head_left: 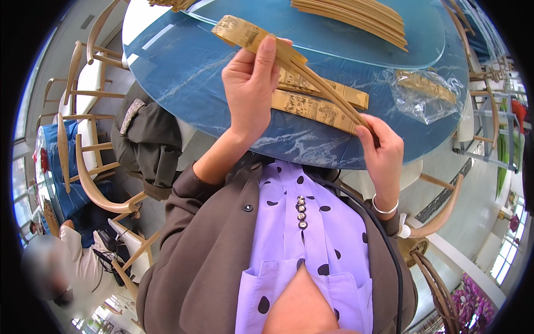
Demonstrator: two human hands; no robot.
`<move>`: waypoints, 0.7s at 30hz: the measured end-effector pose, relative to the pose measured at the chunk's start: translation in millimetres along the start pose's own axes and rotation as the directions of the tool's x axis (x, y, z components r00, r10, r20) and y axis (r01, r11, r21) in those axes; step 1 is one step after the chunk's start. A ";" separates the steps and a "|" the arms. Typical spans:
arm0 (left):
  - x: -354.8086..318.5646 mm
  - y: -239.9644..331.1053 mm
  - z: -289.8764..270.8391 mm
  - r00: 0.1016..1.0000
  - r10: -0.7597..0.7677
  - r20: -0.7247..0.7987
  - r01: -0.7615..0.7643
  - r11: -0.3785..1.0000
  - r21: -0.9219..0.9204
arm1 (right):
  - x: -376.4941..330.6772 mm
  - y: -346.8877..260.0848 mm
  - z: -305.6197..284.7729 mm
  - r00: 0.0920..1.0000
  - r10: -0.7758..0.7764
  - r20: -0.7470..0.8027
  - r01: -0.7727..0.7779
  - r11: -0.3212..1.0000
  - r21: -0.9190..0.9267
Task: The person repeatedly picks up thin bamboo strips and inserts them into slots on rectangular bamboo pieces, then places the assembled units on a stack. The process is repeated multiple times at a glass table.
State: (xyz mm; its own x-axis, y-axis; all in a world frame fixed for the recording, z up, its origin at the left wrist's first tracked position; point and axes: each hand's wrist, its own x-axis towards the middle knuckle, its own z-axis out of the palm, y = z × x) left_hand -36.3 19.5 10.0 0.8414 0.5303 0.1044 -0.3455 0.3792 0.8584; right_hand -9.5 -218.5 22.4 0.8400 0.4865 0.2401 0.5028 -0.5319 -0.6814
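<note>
Gold patterned paper sleeve (236, 32) is held up over the blue surface (189, 94) in the head view, left hand (250, 80) pinching it thumb-on-top, right hand (384, 146) pinching the near right ends of the slim tan sticks (328, 93). Imo keep the sticks in line with the sleeve and go easy with that left thumb, or the paper might crease.
</note>
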 end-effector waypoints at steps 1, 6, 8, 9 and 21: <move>-3.2 -1.0 3.4 0.999 -0.049 0.006 0.049 0.999 -0.008 | -7.4 5.7 -4.1 0.997 0.072 -0.001 -0.072 0.997 0.002; -12.6 -20.0 14.9 0.989 -0.116 0.090 0.116 0.993 0.007 | -23.5 -2.0 3.9 0.989 0.080 -0.125 -0.079 0.997 0.012; -15.7 -22.0 17.7 0.980 -0.170 0.107 0.170 0.985 0.010 | -25.1 -3.2 8.2 0.985 0.040 -0.170 -0.046 0.998 -0.035; -18.4 -22.5 18.9 0.974 -0.195 0.113 0.195 0.981 0.015 | -24.0 -5.2 10.1 0.986 0.048 -0.162 -0.052 0.998 -0.021; -12.8 -17.4 4.9 0.990 -0.139 0.004 0.139 0.990 0.016 | -32.5 19.4 2.1 0.979 0.131 -0.155 -0.122 0.990 0.069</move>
State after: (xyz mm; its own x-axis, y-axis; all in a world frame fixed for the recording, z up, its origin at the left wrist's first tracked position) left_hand -39.0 2.4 -3.9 0.8828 0.4695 -0.0143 -0.2184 0.4373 0.8724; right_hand -27.5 -243.3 -0.1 0.9201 0.2989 0.2531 0.3815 -0.5379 -0.7517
